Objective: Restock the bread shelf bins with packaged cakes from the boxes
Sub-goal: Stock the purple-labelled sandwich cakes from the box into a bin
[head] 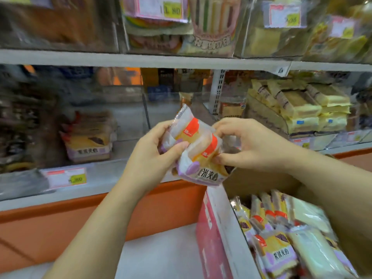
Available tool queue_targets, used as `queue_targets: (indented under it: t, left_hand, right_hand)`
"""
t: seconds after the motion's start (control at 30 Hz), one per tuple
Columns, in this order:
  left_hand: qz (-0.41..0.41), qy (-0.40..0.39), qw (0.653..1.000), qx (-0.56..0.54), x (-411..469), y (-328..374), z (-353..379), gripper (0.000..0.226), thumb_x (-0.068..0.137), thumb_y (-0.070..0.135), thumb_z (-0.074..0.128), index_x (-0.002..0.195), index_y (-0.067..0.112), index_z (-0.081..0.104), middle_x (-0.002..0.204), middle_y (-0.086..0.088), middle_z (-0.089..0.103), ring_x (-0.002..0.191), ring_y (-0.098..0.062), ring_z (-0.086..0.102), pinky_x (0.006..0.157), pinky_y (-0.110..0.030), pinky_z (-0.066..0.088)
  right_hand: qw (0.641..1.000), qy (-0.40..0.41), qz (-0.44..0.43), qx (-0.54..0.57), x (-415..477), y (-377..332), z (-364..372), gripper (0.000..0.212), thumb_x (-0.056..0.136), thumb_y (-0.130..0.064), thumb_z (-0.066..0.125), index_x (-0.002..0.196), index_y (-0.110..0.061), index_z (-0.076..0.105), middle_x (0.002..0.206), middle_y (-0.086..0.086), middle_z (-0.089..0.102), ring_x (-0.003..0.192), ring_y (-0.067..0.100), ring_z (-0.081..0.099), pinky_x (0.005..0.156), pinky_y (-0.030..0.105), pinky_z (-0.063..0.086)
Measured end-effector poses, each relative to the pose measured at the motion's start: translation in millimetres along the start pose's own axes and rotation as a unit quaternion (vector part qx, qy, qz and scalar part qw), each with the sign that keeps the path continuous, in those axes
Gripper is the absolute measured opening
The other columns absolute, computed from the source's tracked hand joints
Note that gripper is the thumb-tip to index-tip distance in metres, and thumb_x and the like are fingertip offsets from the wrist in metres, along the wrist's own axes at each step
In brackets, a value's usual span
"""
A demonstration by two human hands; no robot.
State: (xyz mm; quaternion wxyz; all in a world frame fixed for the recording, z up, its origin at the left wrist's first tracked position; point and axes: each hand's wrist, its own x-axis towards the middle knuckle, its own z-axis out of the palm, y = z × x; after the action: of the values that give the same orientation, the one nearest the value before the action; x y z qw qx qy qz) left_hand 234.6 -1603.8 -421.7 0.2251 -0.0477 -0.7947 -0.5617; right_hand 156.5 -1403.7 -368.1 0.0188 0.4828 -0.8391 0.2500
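**Count around the open box**

One open box (209, 238). The boxed packets (277, 252) inside it overlap too much for a sure number. Above the box, two hands, left hand (153, 150) and right hand (247, 143), grip two packaged cakes (205, 162). On the bin front just up-left of the box, one price tag (66, 178).

Two packaged cakes (196, 150), orange-and-purple wrappers, held tilted mid-scene; more stand packed in open box (209, 238), near right.

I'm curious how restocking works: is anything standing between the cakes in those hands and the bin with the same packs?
Only the bin's clear front panel, which stands between the held cakes and the matching packs behind it. Nothing else visible lies in that gap.
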Motion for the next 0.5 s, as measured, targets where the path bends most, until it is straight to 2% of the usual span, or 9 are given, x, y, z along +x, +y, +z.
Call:
queue_targets:
  t: [0.07,0.13,0.27,0.37,0.43,0.5]
  left_hand:
    - [0.008,0.042,0.999,0.0,-1.3,1.7,-25.5,0.034,0.087,0.011,0.066,0.108,0.036,0.057,0.096,0.018,0.069,0.089,0.004,0.064,0.075,-0.01,0.047]
    - [0.014,0.094,0.996,0.001,-3.7,1.1,-50.5,0.034,0.087,0.009,0.065,0.109,0.035,0.057,0.096,0.018,0.068,0.088,0.004,0.064,0.076,-0.01,0.048]
    - [-0.007,0.225,0.974,0.038,-10.8,-16.3,-101.5,0.029,0.09,0.021,0.065,0.117,0.029,0.059,0.107,0.013,0.067,0.097,0.001,0.063,0.083,-0.017,0.05]
    - [-0.048,0.318,0.941,0.106,-20.3,-36.8,-139.4,0.03,0.092,0.016,0.061,0.121,0.02,0.06,0.114,0.008,0.063,0.101,-0.002,0.059,0.089,-0.013,0.044]
    - [-0.102,0.331,0.923,0.168,-27.7,-51.7,-158.9,0.031,0.092,0.014,0.059,0.123,0.017,0.06,0.114,0.007,0.06,0.103,-0.006,0.057,0.09,-0.016,0.042]
    - [-0.142,0.325,0.907,0.227,-33.3,-66.6,-172.7,0.032,0.091,0.014,0.06,0.122,0.017,0.061,0.117,0.003,0.062,0.107,-0.015,0.058,0.096,-0.028,0.043]
  right_hand:
    - [1.0,0.007,-0.029,-0.006,25.7,-16.6,6.0,0.016,0.079,-0.022,0.074,0.093,-0.016,0.07,0.105,-0.003,0.066,0.098,0.009,0.061,0.083,0.032,0.05]
    - [0.998,0.014,-0.052,-0.013,52.8,-32.8,15.4,0.017,0.079,-0.021,0.074,0.094,-0.015,0.07,0.096,-0.002,0.067,0.089,0.011,0.063,0.076,0.033,0.051]
    - [0.993,0.044,-0.108,-0.029,104.8,-63.4,42.9,0.016,0.078,-0.021,0.075,0.09,-0.014,0.067,0.086,-0.004,0.063,0.077,0.007,0.057,0.068,0.023,0.047]
    - [0.989,0.071,-0.129,-0.021,138.8,-79.9,65.3,0.02,0.077,-0.025,0.073,0.087,-0.009,0.067,0.088,0.002,0.065,0.078,0.016,0.06,0.07,0.034,0.049]
    - [0.99,0.076,-0.113,-0.033,161.1,-84.4,80.3,0.027,0.076,-0.033,0.069,0.086,-0.009,0.066,0.086,0.002,0.063,0.077,0.018,0.059,0.068,0.039,0.05]
    - [0.992,0.057,-0.091,-0.064,183.0,-82.5,96.9,0.024,0.075,-0.034,0.066,0.083,-0.011,0.064,0.084,0.001,0.061,0.078,0.02,0.058,0.068,0.04,0.05]
